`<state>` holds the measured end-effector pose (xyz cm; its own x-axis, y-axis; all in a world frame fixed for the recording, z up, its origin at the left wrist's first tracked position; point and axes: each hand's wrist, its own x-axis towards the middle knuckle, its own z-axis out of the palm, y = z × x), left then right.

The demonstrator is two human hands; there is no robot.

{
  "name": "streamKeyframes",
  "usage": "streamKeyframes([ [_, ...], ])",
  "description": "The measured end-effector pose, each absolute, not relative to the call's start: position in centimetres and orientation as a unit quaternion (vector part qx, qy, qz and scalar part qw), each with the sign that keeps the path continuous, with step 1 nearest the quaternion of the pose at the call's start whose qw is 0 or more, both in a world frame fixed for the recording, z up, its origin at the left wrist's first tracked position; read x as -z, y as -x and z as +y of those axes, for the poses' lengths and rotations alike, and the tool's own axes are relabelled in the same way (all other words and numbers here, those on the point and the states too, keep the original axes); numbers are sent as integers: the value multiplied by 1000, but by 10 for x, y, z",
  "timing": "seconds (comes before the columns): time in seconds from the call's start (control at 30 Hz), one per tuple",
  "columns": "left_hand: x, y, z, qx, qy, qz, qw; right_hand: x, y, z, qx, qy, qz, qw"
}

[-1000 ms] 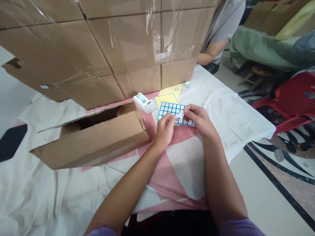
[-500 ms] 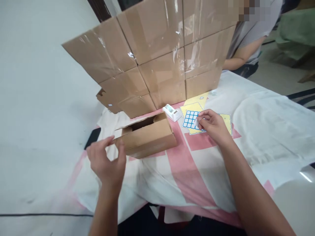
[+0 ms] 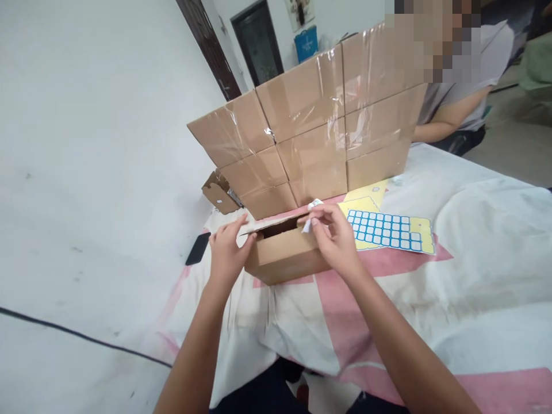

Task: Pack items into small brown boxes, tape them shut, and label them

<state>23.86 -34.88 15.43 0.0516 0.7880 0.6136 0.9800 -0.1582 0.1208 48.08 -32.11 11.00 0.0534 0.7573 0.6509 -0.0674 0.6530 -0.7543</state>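
Note:
A small cardboard box (image 3: 288,260) lies on the cloth with a dark opening along its top. My left hand (image 3: 228,247) is at the box's left end, thumb and fingers closed on its upper edge by the raised flap. Between thumb and fingers of my right hand (image 3: 334,233) is a small white sticker (image 3: 307,226), held above the box's right end. Right of that hand lies a sheet of blank blue-bordered stickers (image 3: 383,230), its left end covered by the hand. A white object (image 3: 315,203) shows partly behind the right fingers.
A tall taped cardboard partition (image 3: 310,132) stands behind the box. Yellow paper (image 3: 366,198) lies under the sticker sheet. A black phone (image 3: 198,249) is on the left edge of the tablecloth (image 3: 276,322). Another person's arm (image 3: 452,118) is beyond the partition, at right.
My right hand has moved left from the sticker sheet to the box with the white sticker. My left hand has closed in on the box's left end. The view has shifted.

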Motion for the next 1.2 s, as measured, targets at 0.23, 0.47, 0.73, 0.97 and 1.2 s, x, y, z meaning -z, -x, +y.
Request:
streamKeyframes([
  [0.23, -144, -240, -359, 289, 715, -609, 185, -96, -472, -317, -108, 343, -760, 541],
  [0.47, -122, -243, -372, 274, 729, -612, 139, -85, -473, -316, -120, 365, -753, 534],
  [0.73, -120, -235, -379, 251, 753, -599, 105, -85, -473, -317, -156, 361, -742, 543],
  [0.97, -110, -239, -400, 215, 786, -561, 147, -87, -473, -318, -271, 341, -697, 570],
  [1.2, -107, -241, -404, 183, 780, -564, 201, -91, -513, -309, -358, 383, -479, 704],
])
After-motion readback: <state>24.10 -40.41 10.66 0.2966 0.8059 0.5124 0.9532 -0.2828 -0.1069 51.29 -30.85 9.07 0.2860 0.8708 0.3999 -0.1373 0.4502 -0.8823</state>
